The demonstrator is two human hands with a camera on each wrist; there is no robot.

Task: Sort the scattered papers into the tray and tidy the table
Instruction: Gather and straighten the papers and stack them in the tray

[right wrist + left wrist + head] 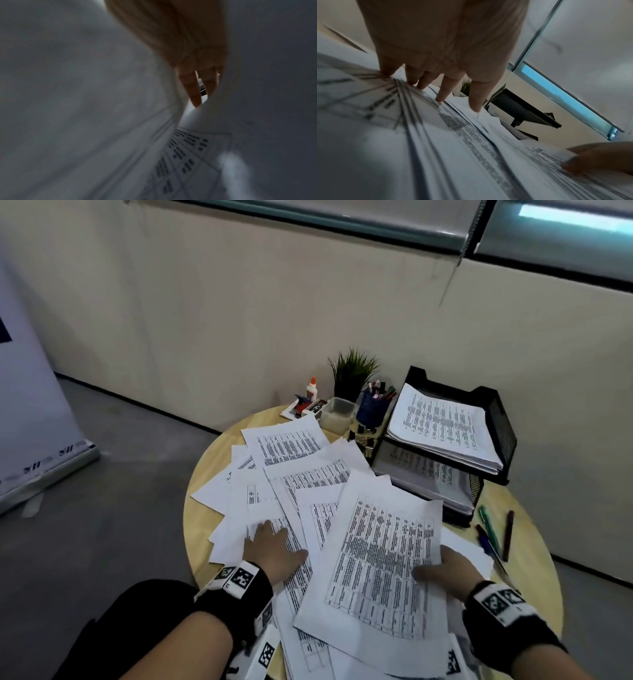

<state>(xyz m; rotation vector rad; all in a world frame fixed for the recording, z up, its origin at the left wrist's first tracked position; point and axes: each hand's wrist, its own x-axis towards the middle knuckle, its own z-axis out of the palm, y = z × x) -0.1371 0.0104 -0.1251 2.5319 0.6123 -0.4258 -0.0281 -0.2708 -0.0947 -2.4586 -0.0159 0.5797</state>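
Printed sheets (298,470) lie scattered and overlapping across the round wooden table (534,546). My left hand (274,546) lies flat on the pile at the near left, and its straight fingers (443,89) press on the papers. My right hand (442,568) pinches the right edge of the topmost printed sheet (380,559), thumb on top and fingers (195,88) underneath. The same hand (590,159) shows in the left wrist view. A black mesh two-tier tray (500,419) at the back right holds stacked papers on both levels.
Several pens (489,529) lie on the table right of the pile. Behind it stand a blue pen cup (371,407), a potted plant (352,374), a clear plastic box (337,412) and a glue bottle (311,388). A wall runs close behind the table.
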